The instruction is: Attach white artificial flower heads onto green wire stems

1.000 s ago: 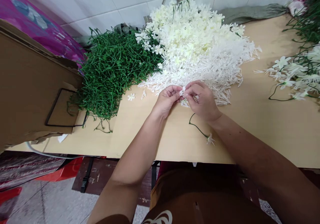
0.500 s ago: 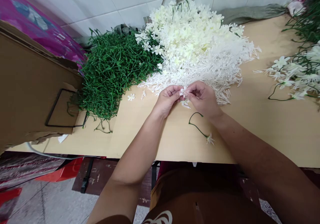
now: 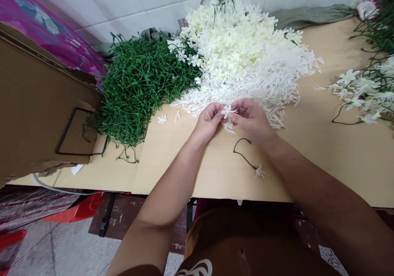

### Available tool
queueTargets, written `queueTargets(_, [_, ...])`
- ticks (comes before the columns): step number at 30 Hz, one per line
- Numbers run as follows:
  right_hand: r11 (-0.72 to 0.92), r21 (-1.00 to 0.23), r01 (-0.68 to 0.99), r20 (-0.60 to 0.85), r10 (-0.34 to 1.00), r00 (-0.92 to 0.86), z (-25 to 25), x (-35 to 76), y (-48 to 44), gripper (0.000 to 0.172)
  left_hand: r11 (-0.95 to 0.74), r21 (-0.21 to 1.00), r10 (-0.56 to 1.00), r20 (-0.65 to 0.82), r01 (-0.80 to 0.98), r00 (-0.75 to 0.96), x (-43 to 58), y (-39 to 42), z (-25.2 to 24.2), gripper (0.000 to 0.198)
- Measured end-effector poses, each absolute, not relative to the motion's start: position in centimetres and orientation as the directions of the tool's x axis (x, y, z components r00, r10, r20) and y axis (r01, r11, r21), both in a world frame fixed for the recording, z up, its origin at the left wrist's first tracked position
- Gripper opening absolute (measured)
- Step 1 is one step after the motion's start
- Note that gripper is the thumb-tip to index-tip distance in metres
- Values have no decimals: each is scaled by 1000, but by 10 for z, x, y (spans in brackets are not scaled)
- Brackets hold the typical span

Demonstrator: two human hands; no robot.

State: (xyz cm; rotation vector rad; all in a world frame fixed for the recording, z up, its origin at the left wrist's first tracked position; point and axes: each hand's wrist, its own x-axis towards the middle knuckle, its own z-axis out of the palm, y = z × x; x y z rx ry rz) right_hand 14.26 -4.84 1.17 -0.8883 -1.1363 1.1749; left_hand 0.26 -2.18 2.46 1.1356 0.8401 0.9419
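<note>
Between my fingertips is a small white artificial flower, pinched by my left hand from one side and by my right hand from the other. White stamen strands stick out of it toward the right fingers. Just below lies another pale flower with loose stamens, partly hidden by the hands. Nearer the table's front edge lies a curved green stem with a white flower piece at its end. Behind my hands spreads a heap of white stamens.
White blossoms pile against the tiled wall. At left are a mound of green stems and a cardboard box. Flowers on stems lie at right. A loose blossom rests on the table.
The flower in my fingers has turned a little and shows more of its petals and stamens. Both hands remain nearly in place.
</note>
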Motion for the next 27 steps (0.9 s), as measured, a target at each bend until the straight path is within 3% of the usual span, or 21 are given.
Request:
queueTargets(11, [118,-957,-266,133,990,-37,20,144,-51,49,116,986,922,-62,-118,383,5,-24,26,28])
queueTargets(16, [220,-959,-182,219,975,23,13,146,-49,48,125,985,927,-74,-117,368,7,-26,28,29])
queueTargets(22, [311,-950,-25,306,945,115,3,144,-48,36,84,982,939,-20,-171,343,5,-28,31,30])
queueTargets(27, [331,-944,-11,330,941,72,3,143,-50,30,41,985,948,14,-168,318,5,-26,28,35])
